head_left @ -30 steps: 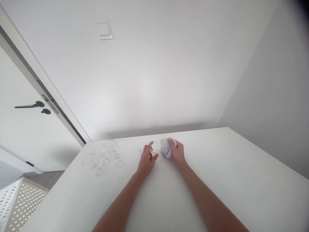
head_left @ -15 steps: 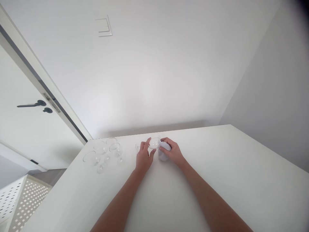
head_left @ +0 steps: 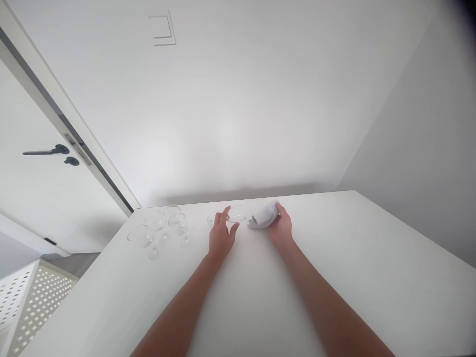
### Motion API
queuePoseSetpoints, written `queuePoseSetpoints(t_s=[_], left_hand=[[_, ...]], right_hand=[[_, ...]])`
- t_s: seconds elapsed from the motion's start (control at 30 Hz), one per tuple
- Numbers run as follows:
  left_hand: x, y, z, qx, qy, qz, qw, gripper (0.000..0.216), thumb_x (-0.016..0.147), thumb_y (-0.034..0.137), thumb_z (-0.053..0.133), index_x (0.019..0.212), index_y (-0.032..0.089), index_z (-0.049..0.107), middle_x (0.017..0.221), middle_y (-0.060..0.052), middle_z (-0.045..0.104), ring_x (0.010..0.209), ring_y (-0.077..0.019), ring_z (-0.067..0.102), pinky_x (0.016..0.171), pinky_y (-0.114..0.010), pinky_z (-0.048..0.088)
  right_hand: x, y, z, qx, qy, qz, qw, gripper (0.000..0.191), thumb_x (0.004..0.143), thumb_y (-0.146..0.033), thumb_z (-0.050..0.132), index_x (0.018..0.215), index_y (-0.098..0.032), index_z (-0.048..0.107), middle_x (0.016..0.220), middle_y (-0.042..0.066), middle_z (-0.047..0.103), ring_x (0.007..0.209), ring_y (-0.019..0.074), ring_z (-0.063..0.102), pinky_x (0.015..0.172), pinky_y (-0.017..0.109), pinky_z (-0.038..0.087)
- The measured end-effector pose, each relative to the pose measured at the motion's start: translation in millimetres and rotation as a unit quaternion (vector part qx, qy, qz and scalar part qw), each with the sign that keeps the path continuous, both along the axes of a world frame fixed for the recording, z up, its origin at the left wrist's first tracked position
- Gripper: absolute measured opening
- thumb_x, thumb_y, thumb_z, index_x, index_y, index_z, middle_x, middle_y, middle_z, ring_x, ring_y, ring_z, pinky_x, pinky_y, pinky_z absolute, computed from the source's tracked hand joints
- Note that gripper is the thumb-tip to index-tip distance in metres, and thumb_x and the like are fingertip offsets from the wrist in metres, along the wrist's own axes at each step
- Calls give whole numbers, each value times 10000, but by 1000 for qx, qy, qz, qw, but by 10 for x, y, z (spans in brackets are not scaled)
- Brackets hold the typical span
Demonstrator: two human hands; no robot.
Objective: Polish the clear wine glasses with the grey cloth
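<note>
My left hand (head_left: 222,233) is closed round a clear wine glass (head_left: 237,213), which lies tilted on its side above the table. Its bowl points right and its foot shows left of my fingers. Just right of the glass, my right hand (head_left: 280,225) grips a pale grey cloth (head_left: 265,216), bunched up and apart from the rim. Part of the cloth's lower edge looks darker. Farther left, several clear stemmed glasses (head_left: 145,237) stand close together on the white table (head_left: 245,297).
A white wall (head_left: 238,124) rises behind the table's far edge. To the left is a white door with a black handle (head_left: 46,150). A white perforated box (head_left: 42,292) stands low beside the table's left side. A wall switch (head_left: 161,27) is at upper left.
My right hand has drawn the cloth away from the glass rim, to the right, and the cloth is now bunched sideways. My left hand keeps the glass nearly in place. The view has shifted slightly.
</note>
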State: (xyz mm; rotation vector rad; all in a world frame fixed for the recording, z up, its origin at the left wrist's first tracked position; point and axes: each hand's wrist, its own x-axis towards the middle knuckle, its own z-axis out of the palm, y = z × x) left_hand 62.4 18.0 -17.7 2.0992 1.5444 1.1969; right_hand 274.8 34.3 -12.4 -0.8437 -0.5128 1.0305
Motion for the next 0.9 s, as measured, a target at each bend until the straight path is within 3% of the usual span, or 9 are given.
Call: queuePoseSetpoints(t_s=[0.1,0.23,0.3,0.37,0.47,0.57,0.67,0.77,0.9], left_hand=[[6,8,-1,-3,-1,4,1000,547,988,374,555,1508,312,398,1130,-38,581,557,-72,483,615,-272,493],[16,8,2,-2,9,4,1000,564,973,368,582,1509,316,416,1132,-50,582,632,-102,536,616,-272,495],[19,18,-13,3,9,-3,1000,561,971,366,589,1508,319,431,1125,-50,577,654,-108,551,625,-275,503],[20,40,-45,14,-5,-15,1000,563,981,369,579,1519,316,424,1118,-47,560,641,-97,539,651,-285,524],[19,83,-99,27,-46,-73,996,576,986,313,572,1535,336,398,1109,-40,525,743,-104,595,723,-282,566],[20,107,-126,37,-42,-127,990,585,987,248,551,1538,353,387,1137,-46,502,851,-115,628,751,-273,582],[22,106,-121,25,-10,-147,989,592,998,208,505,1549,372,363,1162,-49,492,821,-107,616,715,-260,578],[33,94,-97,9,15,-148,989,620,1008,250,509,1580,367,300,1220,-68,486,852,-126,630,709,-276,578],[62,52,-46,23,26,-136,990,598,1017,366,514,1578,361,306,1418,-108,422,961,-156,644,706,-288,576]], right_hand=[[-2,-40,39,51,-57,20,997,267,818,-447,733,958,-235,650,915,22,660,873,208,610,762,331,516],[-103,-148,73,57,-268,3,962,297,839,-467,740,832,-217,580,790,-13,594,754,160,526,727,295,441],[-164,-197,85,74,-356,41,931,365,850,-475,726,749,-219,486,749,-23,540,716,148,478,698,287,414],[-201,-236,100,102,-376,111,914,376,856,-463,722,778,-232,435,767,-27,532,700,144,469,679,283,406],[-196,-278,130,134,-326,214,911,340,868,-438,715,1026,-266,468,908,-13,604,730,155,536,703,296,443],[-146,-304,159,136,-339,266,892,666,865,-403,714,1422,-310,362,1031,22,643,839,194,612,804,349,491],[-116,-310,175,127,-420,273,856,893,849,-362,714,1598,-297,234,1123,59,658,958,240,632,896,398,494],[-140,-292,162,129,-451,247,848,767,841,-385,724,1538,-296,415,1260,77,644,1043,262,626,929,406,494],[-190,-231,94,111,-380,220,891,577,816,-484,755,1328,-258,616,1136,62,676,895,215,629,784,345,522]])
